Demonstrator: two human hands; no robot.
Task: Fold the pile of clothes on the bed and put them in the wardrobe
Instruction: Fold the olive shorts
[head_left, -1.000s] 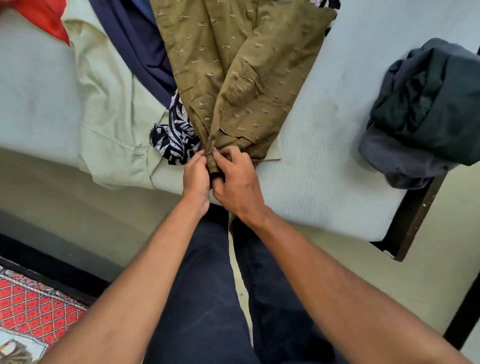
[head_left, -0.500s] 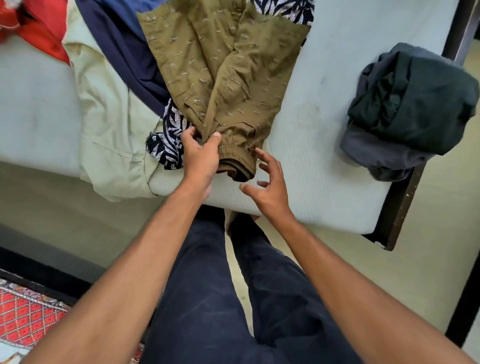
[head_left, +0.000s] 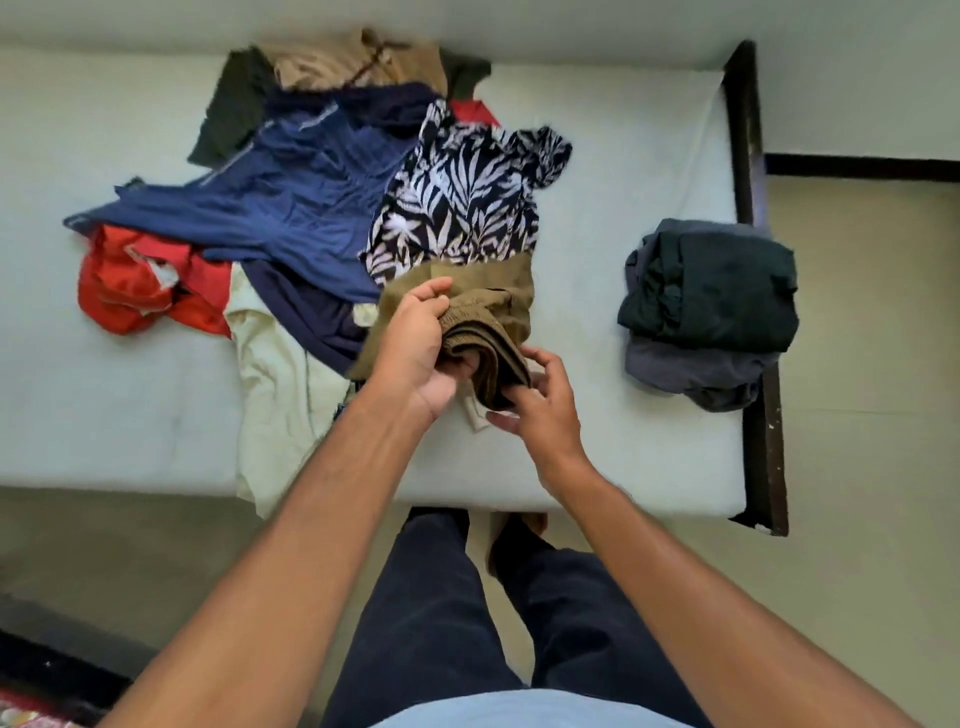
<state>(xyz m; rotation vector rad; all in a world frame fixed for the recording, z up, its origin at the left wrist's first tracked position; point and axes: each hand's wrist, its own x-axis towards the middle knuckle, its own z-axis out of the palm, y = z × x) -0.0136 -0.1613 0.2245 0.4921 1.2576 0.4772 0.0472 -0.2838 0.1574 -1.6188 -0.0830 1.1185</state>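
Observation:
An olive-brown patterned garment (head_left: 498, 296) lies folded into a thick bundle near the front of the bed. My left hand (head_left: 415, 343) grips its left side, thumb on top and fingers tucked under the folded layers. My right hand (head_left: 540, 400) pinches the bundle's lower right end. Behind it spreads the loose pile: a dark leaf-print garment (head_left: 462, 202), a blue top (head_left: 291, 208), a red garment (head_left: 135, 286), a pale cream shirt (head_left: 280, 395) hanging over the bed's front edge, and a tan garment (head_left: 358, 62) at the back.
A stack of dark folded clothes (head_left: 711, 306) sits at the bed's right end beside the dark wooden bed frame (head_left: 758, 364). The pale mattress (head_left: 104, 364) shows at left. My legs stand against the front edge. A red patterned rug (head_left: 21, 712) lies at bottom left.
The olive garment has been folded up from a long spread shape into a short bundle. My right hand moved from open beside it to pinching its end. The view lifted, showing more of the pile.

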